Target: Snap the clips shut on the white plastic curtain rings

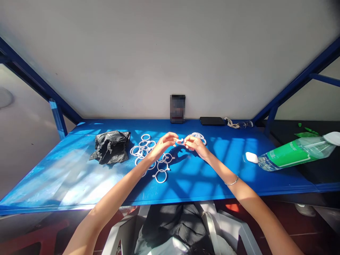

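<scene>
Between my two hands, a little above the blue table, is a white plastic ring (180,142) with a small tab, like a curtain ring. My left hand (166,142) pinches its left side. The fingers of my right hand (196,144) are closed on its right side. Several similar white rings (160,176) lie loosely spread and overlapping on the table, to the left of and below my left hand. A smaller pile of white rings (199,136) sits just behind my right hand, which partly hides it.
The blue table (212,177) meets a pale wall. A crumpled black plastic bag (110,147) lies left. Along the back are an upright dark device (177,109), a black phone (211,121) and glasses (245,124). At right are a white case (251,157) and a green-labelled bottle (294,154).
</scene>
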Demonstrator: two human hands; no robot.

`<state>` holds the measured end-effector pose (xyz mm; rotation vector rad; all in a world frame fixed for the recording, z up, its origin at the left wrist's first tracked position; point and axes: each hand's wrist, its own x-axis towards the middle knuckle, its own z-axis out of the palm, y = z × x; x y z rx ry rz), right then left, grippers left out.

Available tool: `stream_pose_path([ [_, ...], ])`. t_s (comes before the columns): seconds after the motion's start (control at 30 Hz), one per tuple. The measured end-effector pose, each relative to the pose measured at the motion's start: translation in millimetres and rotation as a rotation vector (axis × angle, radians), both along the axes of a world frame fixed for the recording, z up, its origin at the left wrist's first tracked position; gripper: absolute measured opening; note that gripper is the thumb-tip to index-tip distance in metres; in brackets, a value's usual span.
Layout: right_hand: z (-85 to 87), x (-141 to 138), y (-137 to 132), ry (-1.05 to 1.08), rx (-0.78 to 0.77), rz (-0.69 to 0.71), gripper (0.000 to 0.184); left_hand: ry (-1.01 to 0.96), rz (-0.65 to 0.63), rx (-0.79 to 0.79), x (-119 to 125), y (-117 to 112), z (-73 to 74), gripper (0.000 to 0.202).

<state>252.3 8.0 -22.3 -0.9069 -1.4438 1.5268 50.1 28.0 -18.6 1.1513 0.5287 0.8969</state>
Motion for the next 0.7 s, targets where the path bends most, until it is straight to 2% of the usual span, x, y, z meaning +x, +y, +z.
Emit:
stream_pose_path([
  [0.1, 6.2, 10, 4, -0.22, 0.21, -0.22, 0.028, 0.352, 0.155, 0.371, -9, 9, -1.6, 0.028],
  [0.2, 11.6, 22, 6, -0.657, 0.535, -0.559, 0.024, 0.893, 0.359, 0.704, -18, 15, -1.7, 0.023],
  [0.27, 12.8, 29, 8, -0.903, 0.651, -0.683, 0.022, 1.276, 0.452, 0.832, -23, 16, -1.2, 0.026],
  [0.33, 12.2, 35, 8, -1.079, 0.685, -0.717, 0.02, 1.57, 0.498, 0.842, -26, 17, -0.8, 0.03],
  [0.43, 11.1, 37, 9, -1.239, 0.664, -0.68, 0.019, 1.801, 0.557, 0.715, -29, 17, -1.8, 0.031],
  [0.5, 11.4, 36, 8, -1.309, 0.637, -0.646, 0.019, 1.86, 0.573, 0.663, -32, 17, -3.8, 0.031],
  [0.7, 13.2, 32, 6, -1.361, 0.576, -0.582, 0.017, 1.86, 0.503, 0.693, -37, 18, -8.3, 0.038],
])
